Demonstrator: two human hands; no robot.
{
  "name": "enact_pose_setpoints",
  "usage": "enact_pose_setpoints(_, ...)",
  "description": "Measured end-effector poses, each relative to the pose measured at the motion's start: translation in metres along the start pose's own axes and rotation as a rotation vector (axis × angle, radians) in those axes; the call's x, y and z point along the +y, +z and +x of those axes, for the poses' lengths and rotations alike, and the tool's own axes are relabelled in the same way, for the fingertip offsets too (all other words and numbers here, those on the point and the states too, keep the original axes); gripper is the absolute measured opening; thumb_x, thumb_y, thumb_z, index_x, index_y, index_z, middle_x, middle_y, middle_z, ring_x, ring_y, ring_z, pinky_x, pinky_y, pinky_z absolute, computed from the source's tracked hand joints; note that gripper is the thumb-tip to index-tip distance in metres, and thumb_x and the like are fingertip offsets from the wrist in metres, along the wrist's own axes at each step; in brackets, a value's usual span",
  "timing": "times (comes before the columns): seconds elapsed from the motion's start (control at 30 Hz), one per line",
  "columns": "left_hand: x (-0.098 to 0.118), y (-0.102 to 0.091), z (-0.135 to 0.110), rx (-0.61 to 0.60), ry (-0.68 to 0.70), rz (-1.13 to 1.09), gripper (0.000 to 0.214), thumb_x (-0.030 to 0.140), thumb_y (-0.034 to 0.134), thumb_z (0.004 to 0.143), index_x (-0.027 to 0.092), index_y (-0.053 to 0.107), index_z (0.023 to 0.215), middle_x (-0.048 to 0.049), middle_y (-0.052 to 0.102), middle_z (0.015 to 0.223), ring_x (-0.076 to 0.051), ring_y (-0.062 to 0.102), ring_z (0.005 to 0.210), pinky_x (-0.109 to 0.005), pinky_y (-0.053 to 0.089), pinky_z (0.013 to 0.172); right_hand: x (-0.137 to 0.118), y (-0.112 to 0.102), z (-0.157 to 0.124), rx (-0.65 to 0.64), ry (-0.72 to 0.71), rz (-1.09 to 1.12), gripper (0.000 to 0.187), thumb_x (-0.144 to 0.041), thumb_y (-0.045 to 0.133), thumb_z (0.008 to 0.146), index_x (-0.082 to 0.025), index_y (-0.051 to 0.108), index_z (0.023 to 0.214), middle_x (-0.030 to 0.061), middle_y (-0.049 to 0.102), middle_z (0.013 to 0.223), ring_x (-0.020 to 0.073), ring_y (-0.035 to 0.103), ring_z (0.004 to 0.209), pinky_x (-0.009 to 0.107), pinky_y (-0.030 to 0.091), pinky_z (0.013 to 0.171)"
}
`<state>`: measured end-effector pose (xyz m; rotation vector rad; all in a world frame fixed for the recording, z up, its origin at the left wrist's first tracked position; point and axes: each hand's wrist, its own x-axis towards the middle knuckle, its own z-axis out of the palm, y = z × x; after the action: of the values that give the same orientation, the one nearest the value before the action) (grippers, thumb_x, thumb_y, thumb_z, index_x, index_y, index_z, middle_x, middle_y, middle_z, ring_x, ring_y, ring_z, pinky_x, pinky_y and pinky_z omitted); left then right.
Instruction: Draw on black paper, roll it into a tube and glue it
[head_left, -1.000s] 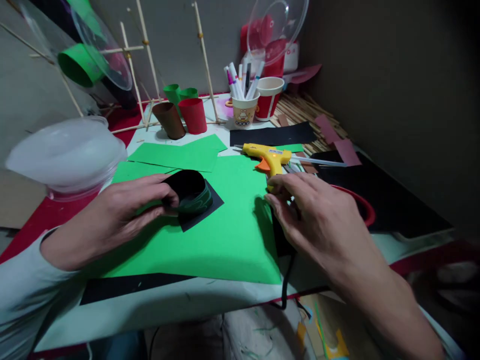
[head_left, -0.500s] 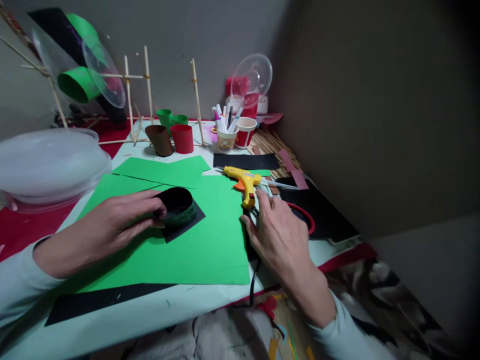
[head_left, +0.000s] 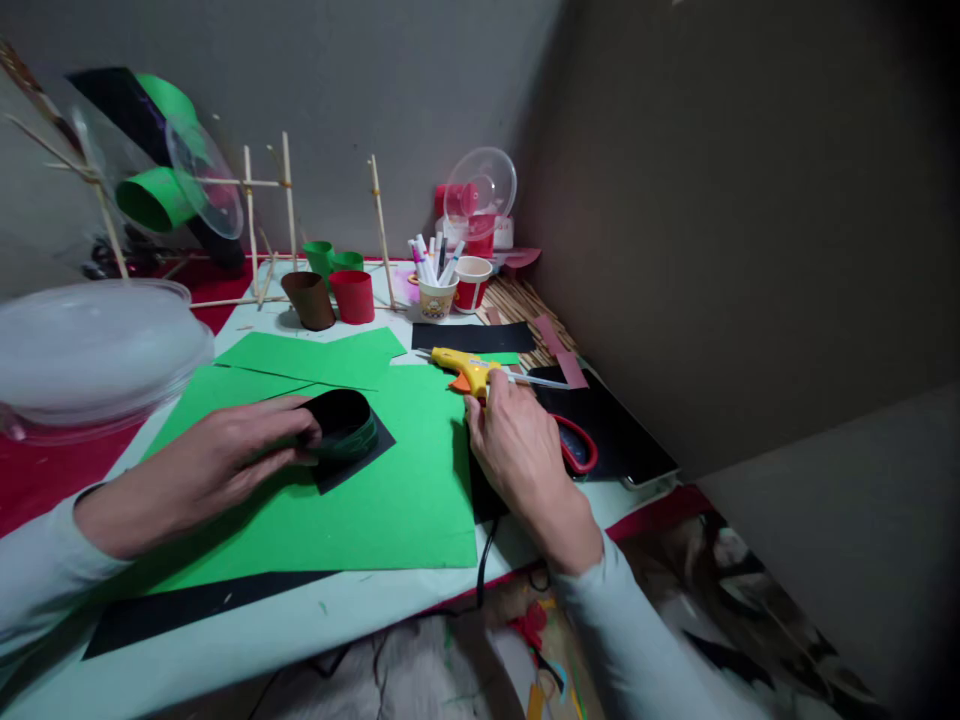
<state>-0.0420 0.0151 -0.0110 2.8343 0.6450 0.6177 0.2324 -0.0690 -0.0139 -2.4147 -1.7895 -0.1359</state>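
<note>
My left hand [head_left: 217, 450] pinches the near-left wall of a short black paper tube [head_left: 352, 436]. The tube stands on a small black paper square [head_left: 379, 449], which lies on a large green sheet [head_left: 397, 510]. At the sheet's right edge my right hand [head_left: 517, 440] is closed about the handle of a yellow hot glue gun [head_left: 463, 366]; the handle itself is mostly hidden. The gun's nozzle points left, and a clear glue stick [head_left: 541, 380] sticks out of its back. Red-handled scissors [head_left: 579, 446] lie just right of this hand.
Brown [head_left: 309, 300] and red paper tubes [head_left: 352, 297] stand at the back, near a cup of markers [head_left: 437, 297] and a wooden stick frame [head_left: 381, 225]. Plastic lids [head_left: 97, 340] are stacked at left. A black tablet-like slab [head_left: 622, 430] lies right; a black cord [head_left: 486, 565] hangs over the front edge.
My right hand has moved up onto the glue gun's handle and closed around it. My left hand keeps its hold on the black tube. The view has shifted slightly.
</note>
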Motion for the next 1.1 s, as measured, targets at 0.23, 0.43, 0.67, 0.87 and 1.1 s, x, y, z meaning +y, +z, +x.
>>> enact_pose_setpoints(0.23, -0.008, 0.003, -0.005, -0.075, 0.021, 0.006, 0.020, 0.017, 0.042, 0.101, 0.020, 0.061, 0.096, -0.0017, 0.069, 0.091, -0.013, 0.067, 0.076, -0.020, 0.049, 0.068, -0.001, 0.007, 0.030, -0.040, 0.024, 0.177, 0.029, -0.019, 0.056, 0.095, -0.003, 0.056, 0.120, 0.0257, 0.073, 0.107, 0.0376, 0.073, 0.097, 0.039, 0.050, 0.075)
enact_pose_setpoints(0.43, 0.000, -0.002, -0.001, -0.107, 0.012, 0.027, 0.020, 0.017, 0.041, 0.101, 0.018, 0.060, 0.096, -0.0021, 0.068, 0.090, -0.013, 0.066, 0.077, -0.020, 0.047, 0.069, 0.016, 0.007, 0.025, 0.064, 0.081, 0.499, 0.041, -0.028, 0.059, 0.086, -0.008, 0.055, 0.121, 0.0194, 0.074, 0.100, 0.0352, 0.071, 0.091, 0.041, 0.051, 0.078)
enact_pose_setpoints(0.67, 0.000, -0.005, -0.003, -0.131, 0.003, 0.046, 0.017, 0.017, 0.043, 0.101, 0.020, 0.060, 0.100, -0.0028, 0.071, 0.096, -0.014, 0.068, 0.081, -0.019, 0.049, 0.070, 0.027, -0.012, -0.006, -0.050, 0.144, 1.466, 0.026, -0.041, 0.069, 0.080, -0.020, 0.065, 0.096, 0.0013, 0.065, 0.083, 0.0160, 0.065, 0.070, 0.026, 0.053, 0.062)
enact_pose_setpoints(0.87, 0.003, -0.009, -0.003, -0.137, 0.030, 0.107, 0.015, 0.021, 0.041, 0.104, 0.024, 0.056, 0.104, 0.0000, 0.070, 0.095, -0.011, 0.068, 0.079, -0.016, 0.050, 0.069, 0.026, -0.040, -0.007, -0.135, 0.110, 1.893, 0.017, -0.016, 0.073, 0.075, -0.020, 0.070, 0.091, -0.0022, 0.064, 0.079, 0.0093, 0.061, 0.063, 0.016, 0.049, 0.049)
enact_pose_setpoints(1.1, -0.006, -0.008, -0.030, -0.169, -0.049, 0.243, 0.022, 0.026, 0.045, 0.103, 0.026, 0.053, 0.123, -0.0014, 0.067, 0.114, -0.013, 0.067, 0.105, -0.017, 0.050, 0.095, 0.028, -0.033, 0.042, -0.074, -0.173, 1.243, 0.019, -0.003, 0.067, 0.072, -0.020, 0.060, 0.067, -0.0002, 0.065, 0.066, 0.0131, 0.060, 0.055, 0.021, 0.042, 0.043)
